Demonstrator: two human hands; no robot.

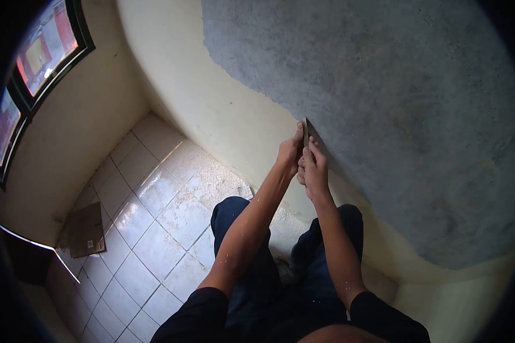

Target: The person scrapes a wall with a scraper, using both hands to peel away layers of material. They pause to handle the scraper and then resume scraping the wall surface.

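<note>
A cream wall (234, 106) is filling much of the view, with a broad grey patch (377, 86) spreading across it. The pale tiled floor (169, 257) is stretching below on the left, and a flat brown board (87, 231) is lying there. The right hand (315, 168) is curling its fingers around a thin scraper (306, 132), the left hand (290, 151) is pinching it alongside, and its tip is pointing up at the cream-grey border.
</note>
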